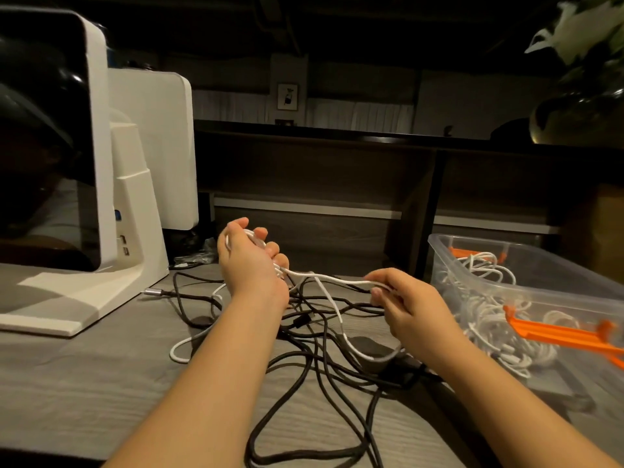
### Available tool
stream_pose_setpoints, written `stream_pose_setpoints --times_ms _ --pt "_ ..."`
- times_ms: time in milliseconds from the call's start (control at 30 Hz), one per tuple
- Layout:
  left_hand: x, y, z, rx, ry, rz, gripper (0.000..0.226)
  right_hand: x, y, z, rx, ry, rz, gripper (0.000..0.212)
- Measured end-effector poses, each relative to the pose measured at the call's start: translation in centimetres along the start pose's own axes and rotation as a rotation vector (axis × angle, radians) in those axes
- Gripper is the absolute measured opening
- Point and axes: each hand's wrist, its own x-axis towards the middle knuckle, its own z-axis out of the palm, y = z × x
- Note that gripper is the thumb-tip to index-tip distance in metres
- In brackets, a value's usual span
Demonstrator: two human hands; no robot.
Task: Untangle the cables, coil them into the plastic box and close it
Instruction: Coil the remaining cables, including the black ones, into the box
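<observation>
A white cable (pixel 332 279) stretches between both hands above the desk. My left hand (pixel 248 256) is raised with its fingers curled round a small coil of that cable. My right hand (pixel 403 298) pinches the same cable farther along, and the rest of it hangs down to the desk. Beneath them lies a tangle of black cables (pixel 324 366) with another white loop (pixel 179 352) at its left. On the right stands the clear plastic box (pixel 526 261), open, holding coiled white cables (pixel 489 319). Its orange latches (pixel 557 336) show along the rim.
A white monitor on a stand (pixel 101 204) fills the left of the grey desk (pixel 84 383). A silver plug (pixel 152 292) lies near the stand's base. A dark vase with white flowers (pixel 580 106) stands at the far right. Dark shelving runs behind the desk.
</observation>
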Motion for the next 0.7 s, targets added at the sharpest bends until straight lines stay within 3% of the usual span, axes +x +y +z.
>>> stream_pose_setpoints --times_ms 233,333,400,500,600,700 --pt "-0.4 -0.7 0.1 0.532 -0.136 0.4 0.032 -0.7 -1.0 0.1 -0.246 -0.311 -0.054 0.016" --pt "-0.2 -1.4 -0.1 0.815 -0.272 0.45 0.037 -1.0 -1.5 -0.1 -0.119 -0.395 -0.135 0.012" --pt "-0.5 -1.7 -0.1 0.931 -0.406 0.32 0.044 -1.3 -1.8 -0.4 0.087 -0.317 -0.132 0.014" --pt "-1.7 -1.7 0.2 1.011 -0.632 -0.083 0.06 -1.1 -1.6 -0.6 0.264 -0.096 -0.133 0.016" --pt "-2.4 -1.8 0.1 1.066 -0.829 -0.393 0.068 -0.6 -1.0 -0.5 0.294 0.086 -0.089 0.012" --pt "-2.9 -1.7 -0.1 1.07 -1.067 -0.652 0.058 -0.4 -0.5 -0.2 0.321 0.124 -0.008 0.012"
